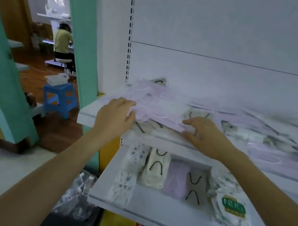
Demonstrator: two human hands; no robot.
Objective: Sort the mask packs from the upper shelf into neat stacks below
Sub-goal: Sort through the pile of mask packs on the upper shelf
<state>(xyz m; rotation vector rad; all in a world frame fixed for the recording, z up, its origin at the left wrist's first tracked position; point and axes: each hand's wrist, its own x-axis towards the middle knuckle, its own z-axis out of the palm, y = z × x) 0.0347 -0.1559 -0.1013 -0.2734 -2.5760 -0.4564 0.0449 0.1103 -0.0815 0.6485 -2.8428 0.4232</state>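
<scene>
Lifting the lilac mask packs (157,102) as one loose heap is the main risk. They're slick, overlapping and gripped only at the near edge, so the middle ones could fan out and slide off the upper shelf (93,112) btwn the hands. Packs of other colours lie just under the fingers, e.g. the cream/grey ones w/ black loops, and could get dragged along, so the sort gets mixed. A drop would prob. land on the neat stacks directly below the wrists, on the lower shelf (148,203), and knock the cream stack (156,170) or the grey stack (195,187) askew.

Both arms reach fwd and up. The left hand (116,115) curls over the heap's left edge, fingers on top and thumb tucked under, pinching it. The right hand (202,133) lies flatter, fingers near straight and spread on the heap's near edge, pressing rather than grasping as far as the blur shows.
</scene>
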